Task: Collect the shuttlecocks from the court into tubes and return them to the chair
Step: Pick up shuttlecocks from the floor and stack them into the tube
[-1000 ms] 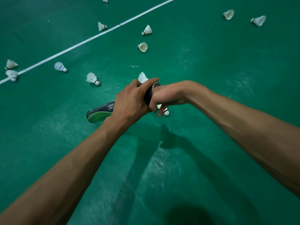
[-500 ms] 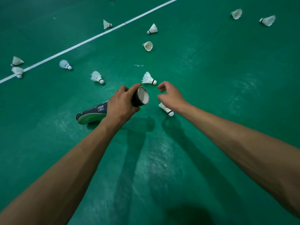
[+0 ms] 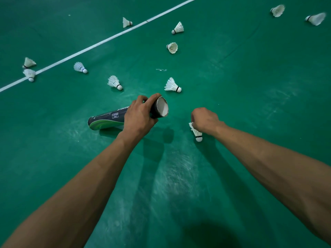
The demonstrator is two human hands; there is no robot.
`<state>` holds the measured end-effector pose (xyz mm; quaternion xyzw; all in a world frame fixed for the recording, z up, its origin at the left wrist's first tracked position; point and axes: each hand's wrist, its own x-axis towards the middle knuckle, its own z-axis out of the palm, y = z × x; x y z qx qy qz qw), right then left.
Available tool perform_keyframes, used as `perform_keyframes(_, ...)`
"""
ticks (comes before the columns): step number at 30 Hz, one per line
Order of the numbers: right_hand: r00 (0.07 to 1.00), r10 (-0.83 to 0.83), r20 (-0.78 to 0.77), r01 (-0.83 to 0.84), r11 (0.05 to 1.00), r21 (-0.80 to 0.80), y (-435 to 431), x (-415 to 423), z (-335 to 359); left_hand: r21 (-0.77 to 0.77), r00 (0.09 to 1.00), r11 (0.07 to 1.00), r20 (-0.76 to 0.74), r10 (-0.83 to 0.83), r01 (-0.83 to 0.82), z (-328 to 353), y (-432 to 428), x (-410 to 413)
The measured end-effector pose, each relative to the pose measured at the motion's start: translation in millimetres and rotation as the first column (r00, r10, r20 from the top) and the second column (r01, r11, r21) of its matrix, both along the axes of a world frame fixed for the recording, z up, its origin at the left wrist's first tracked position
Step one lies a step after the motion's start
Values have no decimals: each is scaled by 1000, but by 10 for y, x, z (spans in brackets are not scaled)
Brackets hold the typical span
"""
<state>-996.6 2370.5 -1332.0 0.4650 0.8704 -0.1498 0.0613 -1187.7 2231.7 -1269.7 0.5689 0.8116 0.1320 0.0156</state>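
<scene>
My left hand (image 3: 138,116) grips a dark shuttlecock tube (image 3: 109,118) near its open mouth, which faces right; the tube lies almost level just above the green court. To its right my right hand (image 3: 205,120) is down at the floor, fingers curled onto the feathers of a white shuttlecock (image 3: 197,133) whose cork points toward me. Another shuttlecock (image 3: 172,85) lies just beyond the tube's mouth, and one (image 3: 114,82) lies to the left of it. Several more are scattered farther out.
A white court line (image 3: 100,42) runs diagonally across the upper left, with shuttlecocks on both sides of it. Two shuttlecocks (image 3: 277,10) lie at the far right. My shadow falls on the floor in front of me.
My right hand left the tube's mouth, swung right and dropped onto the shuttlecock near me. The tube's open mouth is now uncovered. My left hand kept its hold.
</scene>
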Motion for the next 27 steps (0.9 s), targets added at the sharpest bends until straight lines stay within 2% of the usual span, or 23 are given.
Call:
perform_keyframes(2,943,-164,-289,165,986,-20,13,-5,44,7,1000,1000,9,11,-11,26,12,-16)
perform_keyframes(3,848,-249,-469,263,964,-37,20,-13,97,11,1000,1000,17,18,-18,42,20,-20)
perform_keyframes(5,571,-335,-750,397,912,-106,-1,-35,289,16,999,999,40,30,-30,85,36,-29)
perform_keyframes(6,466,-333,-820,406,904,-136,-37,-51,412,15,998,999,54,34,-35,108,44,-33)
perform_keyframes(7,408,-311,-858,377,914,-152,-91,-72,532,13,997,999,68,34,-35,132,52,-37)
perform_keyframes(8,392,-276,-878,326,934,-149,-167,-98,635,12,996,999,79,29,-30,157,61,-41)
perform_keyframes(11,452,-128,-883,169,984,-56,-436,-204,810,19,995,1000,97,6,-8,242,114,-29)
perform_keyframes(13,552,-76,-830,46,997,-61,-531,-289,833,25,995,1000,95,-13,11,287,162,6)
perform_keyframes(14,614,-113,-781,-43,983,-176,-556,-324,867,36,995,999,97,-26,23,303,185,27)
perform_keyframes(16,705,-239,-667,-187,845,-501,-577,-386,944,58,993,997,108,-48,42,317,229,59)
perform_keyframes(17,730,-280,-623,-191,792,-580,-583,-399,972,62,992,997,114,-53,46,317,250,66)
perform_keyframes(18,722,-308,-619,-149,805,-574,-592,-401,993,67,991,997,119,-54,46,311,271,70)
perform_keyframes(21,571,-361,-738,129,927,-353,-555,-361,1020,121,991,992,129,-36,20,272,338,105)
perform_keyframes(22,561,-352,-749,189,936,-298,-538,-332,1033,148,990,989,138,-31,10,259,360,132)
perform_keyframes(24,677,-328,-659,207,944,-258,-538,-282,1080,183,988,983,148,-39,12,239,404,190)
perform_keyframes(26,807,-285,-517,139,943,-303,-576,-261,1133,191,986,981,148,-72,43,209,441,234)
perform_keyframes(27,838,-277,-471,117,933,-340,-590,-257,1163,192,984,980,155,-89,59,200,452,257)
